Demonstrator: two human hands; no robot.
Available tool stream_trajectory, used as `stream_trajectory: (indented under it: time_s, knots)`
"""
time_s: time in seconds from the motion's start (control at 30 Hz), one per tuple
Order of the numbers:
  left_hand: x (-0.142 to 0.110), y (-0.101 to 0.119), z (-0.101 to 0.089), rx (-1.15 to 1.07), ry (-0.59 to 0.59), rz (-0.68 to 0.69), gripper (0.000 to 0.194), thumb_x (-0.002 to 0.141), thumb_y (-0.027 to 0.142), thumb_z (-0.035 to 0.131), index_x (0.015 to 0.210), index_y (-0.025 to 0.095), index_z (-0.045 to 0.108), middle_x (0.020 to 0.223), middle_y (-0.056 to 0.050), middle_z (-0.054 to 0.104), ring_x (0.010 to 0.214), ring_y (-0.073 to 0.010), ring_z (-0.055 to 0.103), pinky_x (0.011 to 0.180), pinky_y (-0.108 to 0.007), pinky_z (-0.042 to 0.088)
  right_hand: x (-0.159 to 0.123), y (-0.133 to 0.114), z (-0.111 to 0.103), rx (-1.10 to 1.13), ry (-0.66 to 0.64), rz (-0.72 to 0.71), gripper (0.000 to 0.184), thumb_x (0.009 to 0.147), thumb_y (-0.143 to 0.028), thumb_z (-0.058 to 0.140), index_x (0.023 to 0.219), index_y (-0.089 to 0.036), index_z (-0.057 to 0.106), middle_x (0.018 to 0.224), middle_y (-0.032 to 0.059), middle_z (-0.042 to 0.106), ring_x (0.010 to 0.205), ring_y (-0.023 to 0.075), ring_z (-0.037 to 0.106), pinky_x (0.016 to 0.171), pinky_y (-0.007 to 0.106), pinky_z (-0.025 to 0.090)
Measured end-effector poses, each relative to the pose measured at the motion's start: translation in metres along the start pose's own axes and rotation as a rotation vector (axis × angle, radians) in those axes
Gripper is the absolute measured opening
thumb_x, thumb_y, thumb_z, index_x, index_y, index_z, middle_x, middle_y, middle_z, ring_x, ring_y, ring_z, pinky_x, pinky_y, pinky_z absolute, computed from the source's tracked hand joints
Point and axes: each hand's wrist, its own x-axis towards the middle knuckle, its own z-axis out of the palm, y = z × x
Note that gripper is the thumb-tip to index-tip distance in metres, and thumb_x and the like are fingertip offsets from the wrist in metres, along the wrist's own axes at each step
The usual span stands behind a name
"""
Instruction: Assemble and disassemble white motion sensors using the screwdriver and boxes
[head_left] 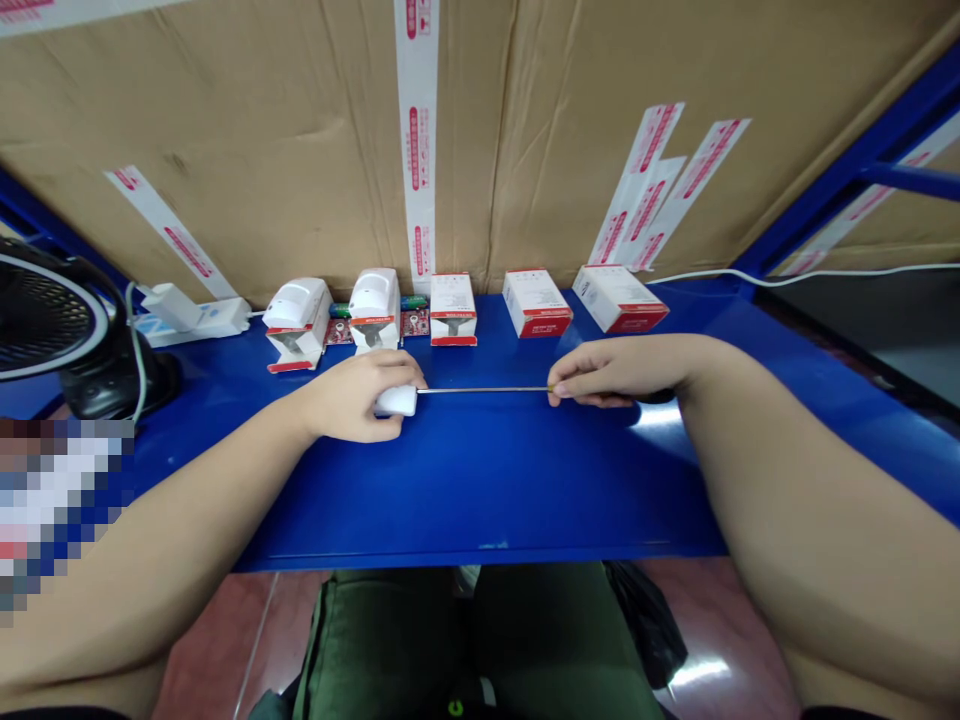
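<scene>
My left hand (361,396) is closed around a small white plastic housing (397,401), low over the blue tabletop. My right hand (611,372) grips a screwdriver (484,390); its handle is mostly hidden in the fingers. The thin metal shaft runs level from the right fingertips to the side of the housing and seems to touch it. Behind my left hand, one white detector (295,303) rests on a small open box, and a second white detector (373,296) sits likewise to its right.
Red circuit boards (415,322) and green batteries (414,302) lie among the boxes. Three white-and-red boxes, including a middle one (537,303), line the back near the cardboard wall (495,130). A black fan (45,310) and a white power strip (225,319) stand at left.
</scene>
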Motion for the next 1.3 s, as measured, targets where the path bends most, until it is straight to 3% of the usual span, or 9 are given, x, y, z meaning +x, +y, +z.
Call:
stream_trajectory:
  time_s: [0.13, 0.43, 0.77, 1.0, 1.2, 1.3]
  knots:
    - [0.0, -0.002, 0.001, 0.005, 0.018, 0.016, 0.039, 0.083, 0.024, 0.064, 0.12, 0.018, 0.074, 0.124, -0.016, 0.079, 0.113, -0.0317, 0.079, 0.107, -0.052, 0.067, 0.002, 0.0, 0.0, 0.022, 0.016, -0.025, 0.046, 0.087, -0.069, 0.079, 0.094, -0.023, 0.074, 0.065, -0.0037, 0.053, 0.055, 0.0128, 0.044, 0.053, 0.031, 0.033]
    - [0.0, -0.005, 0.002, -0.033, 0.024, -0.013, 0.039, 0.084, 0.023, 0.069, 0.121, 0.019, 0.077, 0.126, -0.014, 0.081, 0.116, -0.0305, 0.08, 0.11, -0.049, 0.066, 0.002, -0.003, 0.001, -0.133, 0.116, -0.081, 0.048, 0.084, -0.07, 0.076, 0.086, -0.023, 0.074, 0.072, 0.0036, 0.066, 0.07, 0.0199, 0.062, 0.066, 0.035, 0.048]
    - [0.0, -0.006, 0.002, -0.028, 0.018, -0.015, 0.041, 0.083, 0.026, 0.065, 0.121, 0.017, 0.077, 0.124, -0.014, 0.081, 0.112, -0.0315, 0.081, 0.107, -0.049, 0.067, 0.003, -0.014, 0.012, -0.315, 0.277, -0.058, 0.035, 0.083, -0.056, 0.075, 0.084, -0.026, 0.058, 0.079, 0.003, 0.068, 0.073, 0.0198, 0.06, 0.07, 0.035, 0.045]
    - [0.002, -0.003, 0.001, -0.024, -0.004, -0.041, 0.039, 0.084, 0.025, 0.067, 0.121, 0.019, 0.076, 0.126, -0.013, 0.081, 0.113, -0.0305, 0.08, 0.108, -0.048, 0.066, 0.001, -0.015, 0.011, -0.379, 0.217, -0.037, 0.04, 0.09, -0.063, 0.066, 0.094, -0.024, 0.076, 0.093, 0.0096, 0.077, 0.086, 0.0273, 0.068, 0.077, 0.04, 0.05]
    - [0.001, -0.002, 0.001, -0.028, -0.01, -0.043, 0.039, 0.085, 0.025, 0.066, 0.122, 0.018, 0.076, 0.126, -0.015, 0.08, 0.115, -0.0326, 0.079, 0.106, -0.05, 0.065, 0.002, -0.021, 0.02, -0.412, 0.279, 0.029, 0.025, 0.093, -0.049, 0.066, 0.087, -0.026, 0.061, 0.083, 0.0052, 0.071, 0.076, 0.0222, 0.063, 0.072, 0.036, 0.046]
    - [0.001, -0.001, 0.0, -0.017, -0.021, -0.059, 0.039, 0.085, 0.025, 0.066, 0.122, 0.018, 0.076, 0.126, -0.015, 0.08, 0.115, -0.0323, 0.079, 0.107, -0.049, 0.065, 0.005, -0.024, 0.024, -0.407, 0.286, 0.052, 0.025, 0.094, -0.05, 0.064, 0.088, -0.026, 0.059, 0.079, 0.0029, 0.07, 0.07, 0.0206, 0.059, 0.069, 0.035, 0.044]
